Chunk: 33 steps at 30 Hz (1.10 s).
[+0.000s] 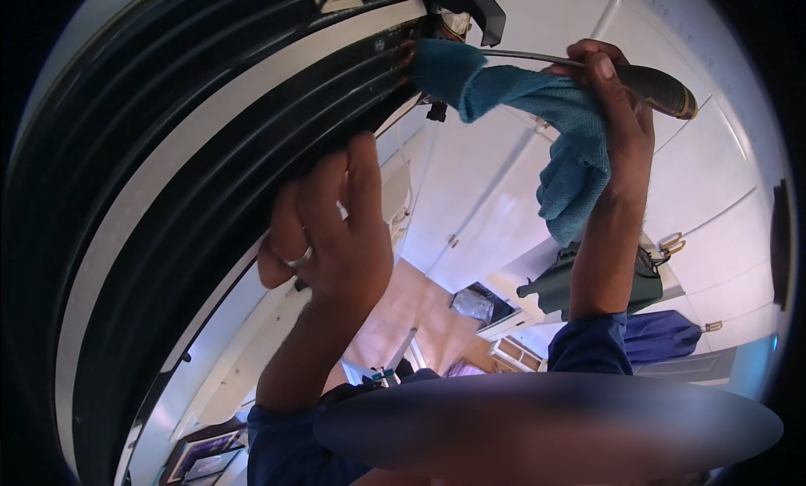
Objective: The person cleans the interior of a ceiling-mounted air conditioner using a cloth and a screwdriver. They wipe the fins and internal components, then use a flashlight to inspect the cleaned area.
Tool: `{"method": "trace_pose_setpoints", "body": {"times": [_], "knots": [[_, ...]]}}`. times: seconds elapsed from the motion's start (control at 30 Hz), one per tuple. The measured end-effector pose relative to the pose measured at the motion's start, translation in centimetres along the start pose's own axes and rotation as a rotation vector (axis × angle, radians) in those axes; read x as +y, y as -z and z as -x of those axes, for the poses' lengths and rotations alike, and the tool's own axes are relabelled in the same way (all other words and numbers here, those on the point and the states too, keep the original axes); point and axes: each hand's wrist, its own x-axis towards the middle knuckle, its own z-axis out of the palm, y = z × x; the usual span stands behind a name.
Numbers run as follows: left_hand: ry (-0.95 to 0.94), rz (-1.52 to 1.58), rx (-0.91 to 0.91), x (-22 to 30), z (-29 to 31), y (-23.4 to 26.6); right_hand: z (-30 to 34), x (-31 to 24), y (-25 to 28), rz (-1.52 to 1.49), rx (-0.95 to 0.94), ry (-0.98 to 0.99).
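A long black unit with curved ribs (pixel 168 175) and pale strips fills the upper left, like an air conditioner's inside. My left hand (pixel 336 222), with a ring on one finger, is at its lower edge, fingers bent over that edge. My right hand (pixel 621 108) grips a screwdriver (pixel 659 90) with a dark handle and a thin metal shaft that points left. The same hand holds a blue cloth (pixel 537 96). One end of the cloth reaches the unit's right end and hides the screwdriver's tip; the rest hangs down by my wrist.
A dark bracket-like part (pixel 478 12) juts from the unit's right end, with a small black connector (pixel 437 112) below. White cupboard doors (pixel 487 175) stand behind. Dark clothes (pixel 655 335) hang from hooks at the right. Far below are a tiled floor (pixel 403 305) and framed pictures (pixel 206 457).
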Motion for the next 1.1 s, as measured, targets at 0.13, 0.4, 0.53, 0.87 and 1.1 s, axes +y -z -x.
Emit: {"method": "trace_pose_setpoints", "body": {"times": [0.13, 0.4, 0.53, 0.87, 1.1], "knots": [[-0.043, -0.050, 0.008, -0.2, -0.2, 0.0, -0.2, 1.1, -0.3, -0.001, -0.166, 0.006], [-0.015, -0.007, 0.148, 0.0, -0.4, -0.7, -0.7, 3.0, -2.9, 0.207, -0.317, 0.125], [-0.021, 0.075, 0.174, -0.4, -0.7, -1.2, -0.8, 1.5, -2.2, -0.062, -0.332, -0.015], [-0.006, 0.100, 0.150, -0.4, -0.2, -0.8, -2.3, 4.4, -2.2, -0.268, 0.007, -0.442], [0.006, 0.070, 0.127, -0.3, 0.0, -0.6, -2.7, 6.2, -2.3, -0.323, 0.066, -0.451]]}}
